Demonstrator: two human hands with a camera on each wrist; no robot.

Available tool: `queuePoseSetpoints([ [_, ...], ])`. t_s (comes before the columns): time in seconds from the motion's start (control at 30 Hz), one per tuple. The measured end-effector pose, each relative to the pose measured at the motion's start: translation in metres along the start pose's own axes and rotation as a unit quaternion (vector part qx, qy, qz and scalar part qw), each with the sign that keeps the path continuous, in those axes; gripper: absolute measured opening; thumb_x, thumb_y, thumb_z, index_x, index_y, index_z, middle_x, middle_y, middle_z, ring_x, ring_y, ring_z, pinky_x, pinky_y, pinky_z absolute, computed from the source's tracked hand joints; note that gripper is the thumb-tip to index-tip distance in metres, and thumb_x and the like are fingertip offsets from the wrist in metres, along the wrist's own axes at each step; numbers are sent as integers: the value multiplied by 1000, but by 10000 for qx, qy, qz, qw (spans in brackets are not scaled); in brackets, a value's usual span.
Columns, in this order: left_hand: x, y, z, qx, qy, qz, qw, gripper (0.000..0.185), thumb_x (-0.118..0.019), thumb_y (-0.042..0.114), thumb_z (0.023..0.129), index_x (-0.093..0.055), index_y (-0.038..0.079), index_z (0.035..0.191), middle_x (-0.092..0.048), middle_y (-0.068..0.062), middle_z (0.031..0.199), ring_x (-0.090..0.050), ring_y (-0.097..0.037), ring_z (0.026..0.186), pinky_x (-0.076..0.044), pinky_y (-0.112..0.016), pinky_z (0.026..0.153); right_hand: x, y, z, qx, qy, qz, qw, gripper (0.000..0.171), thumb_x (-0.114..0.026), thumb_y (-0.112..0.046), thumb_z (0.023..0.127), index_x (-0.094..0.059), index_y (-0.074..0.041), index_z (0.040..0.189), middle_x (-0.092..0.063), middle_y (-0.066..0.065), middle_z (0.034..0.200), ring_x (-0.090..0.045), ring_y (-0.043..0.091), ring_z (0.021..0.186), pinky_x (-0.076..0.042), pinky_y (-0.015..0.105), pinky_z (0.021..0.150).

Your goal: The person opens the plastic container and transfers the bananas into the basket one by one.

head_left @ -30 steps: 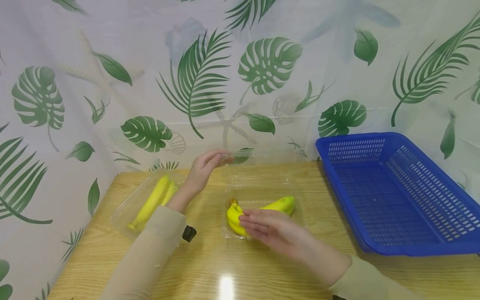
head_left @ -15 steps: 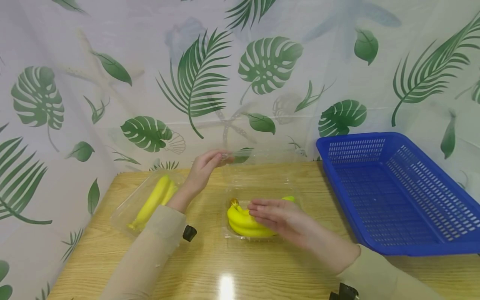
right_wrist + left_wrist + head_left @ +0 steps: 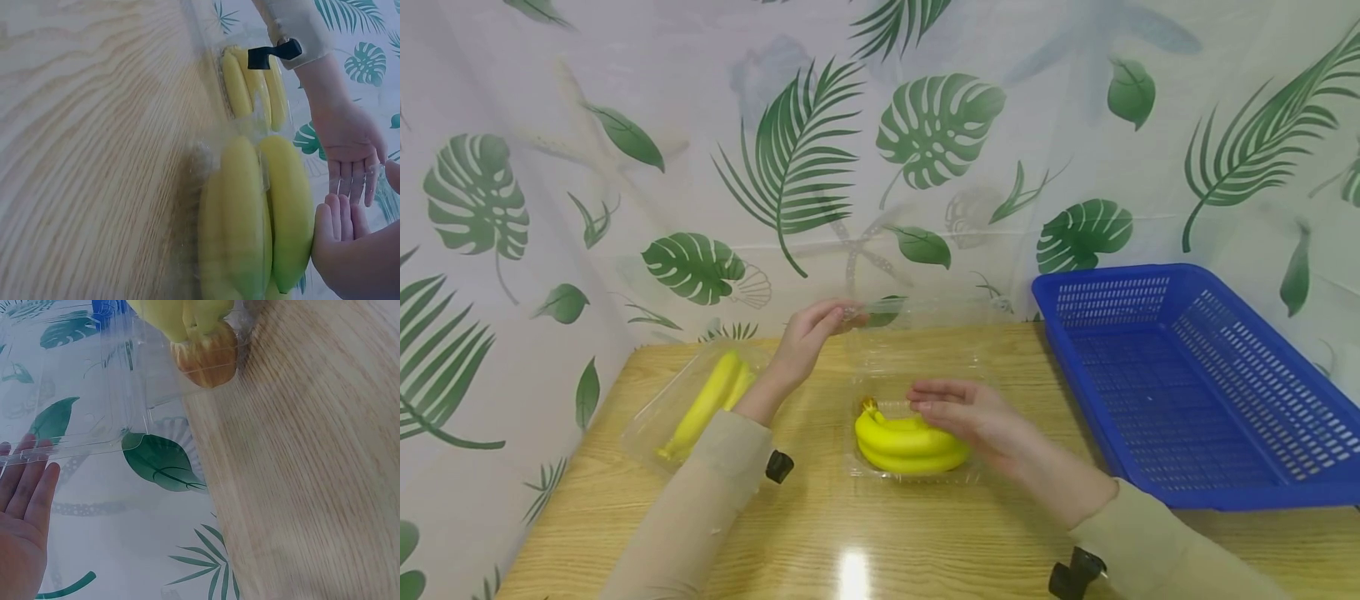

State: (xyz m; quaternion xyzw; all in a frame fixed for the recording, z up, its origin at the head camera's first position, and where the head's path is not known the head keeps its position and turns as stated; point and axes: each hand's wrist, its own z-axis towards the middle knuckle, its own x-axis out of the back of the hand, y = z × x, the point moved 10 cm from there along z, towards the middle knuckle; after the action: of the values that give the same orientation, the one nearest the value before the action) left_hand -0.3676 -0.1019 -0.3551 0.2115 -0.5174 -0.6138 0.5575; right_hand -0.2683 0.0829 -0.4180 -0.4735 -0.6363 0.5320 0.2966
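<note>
A clear plastic clamshell box (image 3: 857, 473) holds a bunch of yellow bananas (image 3: 910, 446), stem end to the left, with its lid (image 3: 917, 358) raised at the back. My left hand (image 3: 805, 342) holds the lid's left corner between thumb and fingers; in the left wrist view its straight fingers (image 3: 28, 487) lie along the lid edge. My right hand (image 3: 977, 417) is over the back right of the bunch, its fingers extended. In the right wrist view the right hand (image 3: 350, 244) is beside a banana (image 3: 290, 212), fingertips pointing at the lid side.
Another clear box (image 3: 643, 417) with bananas (image 3: 707, 404) stands at the left, partly behind my left forearm. A blue perforated basket (image 3: 1195, 400) sits at the right. A leaf-printed sheet (image 3: 940, 242) hangs behind the wooden table (image 3: 805, 533).
My right hand has moved back and right over the bunch, uncovering more of its front; the greenish banana tip is now hidden behind that hand. My left hand and the lid stay put.
</note>
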Motion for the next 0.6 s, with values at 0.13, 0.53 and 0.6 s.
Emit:
queuePoseSetpoints([
  [0.13, 1, 0, 0, 44, 18, 5, 10000, 40, -37, 9, 114, -60, -16, 134, -68, -35, 131, -66, -51, 126, -53, -55, 116, 5, 0, 4, 25, 309, -447, 9985, 54, -64, -9, 105, -47, 8, 153, -53, 28, 157, -57, 37, 144, -51, 37, 120],
  [0.53, 1, -2, 0, 98, 26, 9, 9999, 40, -38, 10, 113, -62, -14, 134, -68, -36, 131, -66, -51, 126, -53, -57, 115, 11, -5, 9, 360, 269, -1480, 9880, 53, -72, -15, 101, -56, 4, 148, -61, 24, 150, -59, 40, 139, -50, 47, 121],
  [0.6, 1, -2, 0, 103, 24, 16, 9999, 40, -38, 11, 113, -62, -14, 134, -68, -35, 131, -66, -51, 126, -53, -57, 115, 10, -6, 10, 484, 189, -1713, 9839, 53, -75, -14, 99, -57, 5, 146, -63, 24, 147, -58, 43, 139, -49, 51, 121],
])
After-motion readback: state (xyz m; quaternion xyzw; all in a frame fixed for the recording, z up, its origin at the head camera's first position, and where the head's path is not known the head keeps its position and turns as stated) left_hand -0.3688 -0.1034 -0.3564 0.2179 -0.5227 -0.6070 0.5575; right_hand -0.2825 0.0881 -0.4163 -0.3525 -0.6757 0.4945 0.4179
